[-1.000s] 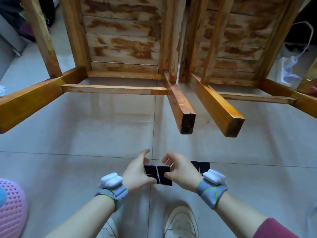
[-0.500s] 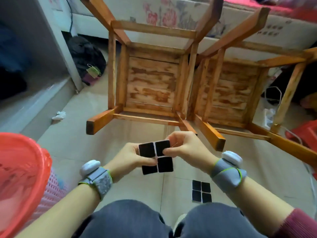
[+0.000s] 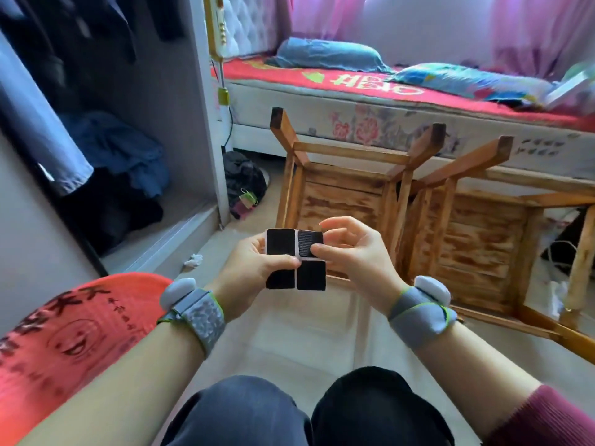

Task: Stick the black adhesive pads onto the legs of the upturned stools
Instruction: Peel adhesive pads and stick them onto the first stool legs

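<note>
A sheet of black adhesive pads [image 3: 310,275] in a two-by-two block is held up in front of me. My left hand [image 3: 248,272] grips its left and lower side with the thumb on top. My right hand [image 3: 354,255] pinches the upper right pad [image 3: 306,244] between thumb and forefinger; that pad looks lifted and ridged. Behind the hands, two wooden stools lie upturned side by side, the left stool [image 3: 338,191] and the right stool [image 3: 483,233], legs pointing up and toward me. The leg ends in view look bare and dark.
A red plastic stool or basin [image 3: 74,329] sits at my lower left. A bed [image 3: 418,101] with a red cover runs behind the stools. An open wardrobe [image 3: 106,149] with clothes stands left. A crumpled tissue [image 3: 193,259] lies on the tiled floor. My knees fill the bottom.
I have lifted the pad sheet from the floor up to chest height and my view has tilted up. The second pad sheet on the floor is out of sight. My right fingers now pinch one pad.
</note>
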Demonstrator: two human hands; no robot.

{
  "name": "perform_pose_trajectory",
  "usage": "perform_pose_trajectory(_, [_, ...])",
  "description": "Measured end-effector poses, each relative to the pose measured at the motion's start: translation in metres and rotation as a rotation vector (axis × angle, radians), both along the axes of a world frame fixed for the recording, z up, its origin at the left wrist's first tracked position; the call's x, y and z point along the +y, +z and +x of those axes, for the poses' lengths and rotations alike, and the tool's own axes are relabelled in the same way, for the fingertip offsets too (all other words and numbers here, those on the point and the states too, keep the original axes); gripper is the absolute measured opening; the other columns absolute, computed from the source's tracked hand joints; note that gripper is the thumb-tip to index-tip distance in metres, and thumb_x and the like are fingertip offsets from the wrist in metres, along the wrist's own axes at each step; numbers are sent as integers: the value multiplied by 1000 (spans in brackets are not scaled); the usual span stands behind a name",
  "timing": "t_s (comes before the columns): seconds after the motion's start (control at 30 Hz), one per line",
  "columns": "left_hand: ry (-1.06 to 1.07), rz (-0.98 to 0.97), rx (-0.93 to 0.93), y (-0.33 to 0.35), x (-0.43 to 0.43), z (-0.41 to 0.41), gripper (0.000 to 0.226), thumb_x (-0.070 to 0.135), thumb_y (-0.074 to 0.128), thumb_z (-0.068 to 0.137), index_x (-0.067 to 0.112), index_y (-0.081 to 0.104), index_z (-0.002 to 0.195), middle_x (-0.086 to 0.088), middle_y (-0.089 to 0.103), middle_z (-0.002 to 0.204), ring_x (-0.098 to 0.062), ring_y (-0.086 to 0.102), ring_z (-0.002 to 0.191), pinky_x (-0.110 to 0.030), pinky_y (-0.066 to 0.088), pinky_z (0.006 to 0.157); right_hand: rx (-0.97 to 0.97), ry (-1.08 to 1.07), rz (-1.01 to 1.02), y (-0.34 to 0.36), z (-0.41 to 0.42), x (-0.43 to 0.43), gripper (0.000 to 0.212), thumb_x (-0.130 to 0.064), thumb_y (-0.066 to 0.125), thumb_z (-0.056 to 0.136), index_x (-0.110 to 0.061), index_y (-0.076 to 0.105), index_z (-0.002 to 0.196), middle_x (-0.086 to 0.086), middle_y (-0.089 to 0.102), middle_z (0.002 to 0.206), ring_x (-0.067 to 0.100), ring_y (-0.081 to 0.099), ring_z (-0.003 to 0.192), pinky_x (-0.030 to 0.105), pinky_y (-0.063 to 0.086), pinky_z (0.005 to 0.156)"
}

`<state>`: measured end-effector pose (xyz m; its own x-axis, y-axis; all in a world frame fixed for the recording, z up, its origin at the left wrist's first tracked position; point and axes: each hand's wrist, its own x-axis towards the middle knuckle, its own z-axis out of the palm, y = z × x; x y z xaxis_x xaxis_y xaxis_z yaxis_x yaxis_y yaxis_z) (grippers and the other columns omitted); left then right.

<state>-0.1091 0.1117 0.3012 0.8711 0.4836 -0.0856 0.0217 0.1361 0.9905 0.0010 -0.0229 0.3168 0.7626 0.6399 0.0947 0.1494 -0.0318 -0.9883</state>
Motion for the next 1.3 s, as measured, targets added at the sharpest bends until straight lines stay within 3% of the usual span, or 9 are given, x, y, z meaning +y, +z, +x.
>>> perform_pose_trajectory(0.13, [53, 47, 32, 18, 17, -17, 25, 2, 72, 70, 20, 70, 89, -10, 72, 85, -30, 68, 76, -48, 46, 67, -401, 16, -53, 10, -13, 21, 20, -8, 72, 78, -16, 72, 96, 3, 69, 99, 14, 67, 83, 23, 57, 71])
perform_pose_trajectory(0.23, [74, 40, 29, 30, 27, -27, 27, -6, 65, 77, 16, 67, 93, -10, 71, 89, -24, 69, 78, -42, 56, 71, -207, 161, -30, 17, -24, 31, 21, -11, 68, 83, -13, 70, 103, 1, 72, 94, 5, 69, 79, 20, 58, 68])
perform_pose_trajectory(0.47, [116, 30, 37, 33, 36, -42, 24, -7, 62, 80, 7, 64, 99, -10, 68, 88, -19, 67, 74, -29, 55, 57, 27, 261, 27, 10, -36, 47, 19, -8, 67, 84, -5, 70, 102, 13, 72, 96, 18, 71, 80, 31, 57, 64])
perform_pose_trajectory(0.57, [97, 1, 26, 32, 32, -43, 24, -9, 62, 80, 5, 62, 99, -13, 65, 87, -18, 69, 67, -34, 57, 55, 12, 212, 4, 7, -39, 46, 11, -12, 62, 87, -14, 73, 86, 6, 71, 82, 13, 69, 67, 27, 55, 59])
perform_pose_trajectory(0.7, [118, -35, 51, 30, 28, -41, 37, -10, 64, 78, 10, 57, 108, -15, 61, 96, -23, 68, 72, -42, 56, 64, 30, 133, -2, 6, -36, 43, 16, -16, 58, 89, -13, 73, 86, 9, 70, 83, 18, 66, 70, 42, 58, 71])
perform_pose_trajectory(0.9, [176, -60, 83, 18, 44, -32, 82, -10, 66, 76, 37, 39, 138, -12, 58, 120, -25, 65, 84, -29, 55, 53, 82, -23, 9, 6, -22, 43, 11, -22, 58, 91, -23, 69, 88, 2, 65, 71, 5, 58, 49, 19, 51, 47])
perform_pose_trajectory(1.0, [245, -95, 62, 16, 57, -29, 66, -11, 60, 79, 28, 52, 132, -6, 59, 110, -18, 62, 80, -21, 55, 51, 137, -39, -11, -1, -14, 51, 9, -21, 59, 91, -22, 68, 90, 4, 62, 65, 7, 53, 46, 16, 47, 43])
perform_pose_trajectory(1.17, [265, -84, 234, 3, 85, -21, 23, -7, 55, 84, 10, 70, 81, -8, 65, 85, -15, 58, 74, -13, 52, 45, 155, -13, -117, -32, -7, 76, 13, -14, 65, 82, -9, 74, 90, 4, 64, 69, 14, 56, 62, 23, 53, 61])
perform_pose_trajectory(1.3, [240, -36, 285, -13, 103, -4, 18, -8, 62, 79, 8, 70, 84, -6, 65, 84, -12, 61, 70, -16, 53, 46, 240, 3, -159, -58, -4, 97, 14, -8, 60, 82, -5, 73, 77, 10, 62, 73, 12, 55, 60, 17, 49, 52])
